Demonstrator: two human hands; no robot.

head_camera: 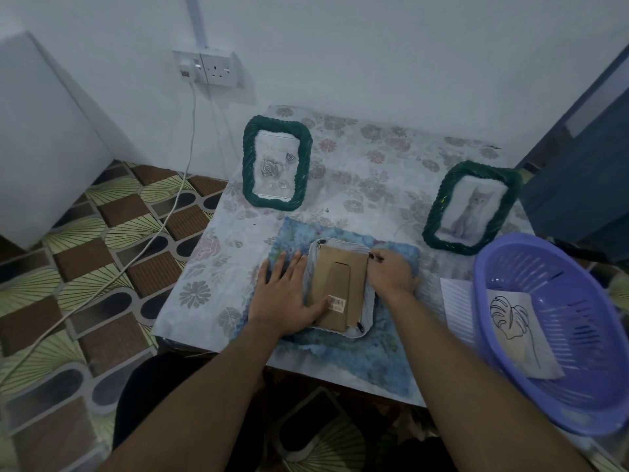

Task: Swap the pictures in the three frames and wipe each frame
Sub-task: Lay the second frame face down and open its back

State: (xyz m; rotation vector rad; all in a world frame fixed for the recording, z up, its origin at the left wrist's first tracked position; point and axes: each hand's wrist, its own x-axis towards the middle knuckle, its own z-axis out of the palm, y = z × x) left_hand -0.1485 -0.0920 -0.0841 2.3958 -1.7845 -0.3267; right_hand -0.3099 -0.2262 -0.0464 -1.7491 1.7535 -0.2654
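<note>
A white frame (340, 247) lies face down on a blue cloth (381, 356) at the table's front, its brown cardboard back (343, 284) up. My left hand (282, 294) lies flat on the frame's left side, fingers straight, thumb on the cardboard. My right hand (391, 274) pinches a small black clip at the frame's upper right corner. A green frame with a rose picture (276, 162) lies at the back left. Another green frame with a cat picture (471, 207) lies at the right.
A purple plastic basket (503, 352) at the front right holds a leaf line drawing (520, 328). White lined paper (456, 308) sits beside it. The floral tablecloth (357, 158) covers the small table. A wall socket (212, 68) with a hanging white cable is at the back left.
</note>
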